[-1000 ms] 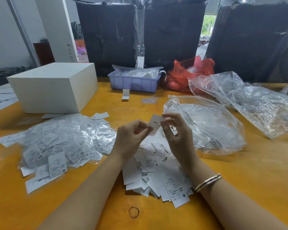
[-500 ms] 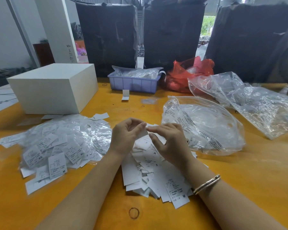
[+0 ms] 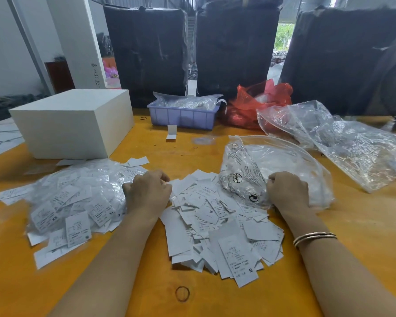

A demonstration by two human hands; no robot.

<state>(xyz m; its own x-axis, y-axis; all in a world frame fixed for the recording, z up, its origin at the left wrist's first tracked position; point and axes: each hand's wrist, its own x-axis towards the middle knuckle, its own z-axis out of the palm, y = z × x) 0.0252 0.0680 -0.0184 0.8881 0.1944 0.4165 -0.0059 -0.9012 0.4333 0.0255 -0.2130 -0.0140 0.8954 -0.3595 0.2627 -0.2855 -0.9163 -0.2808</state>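
Observation:
A loose heap of white size labels lies on the orange table in front of me. To its left is a pile of labels sealed in small clear sleeves. My left hand sits between the two piles with its fingers curled, apparently pinching a white label at its fingertips. My right hand is to the right, fingers curled into the plastic of a large clear printed bag. My right wrist wears thin bangles.
A white box stands at the back left, with a blue tray of packets and a red plastic bag behind. Crumpled clear bags lie at the right. A rubber band is near the front edge. Black wrapped bales line the back.
My hands held one label together above the heap. They have dropped and parted: the left went to the sleeved pile, the right to the large clear bag.

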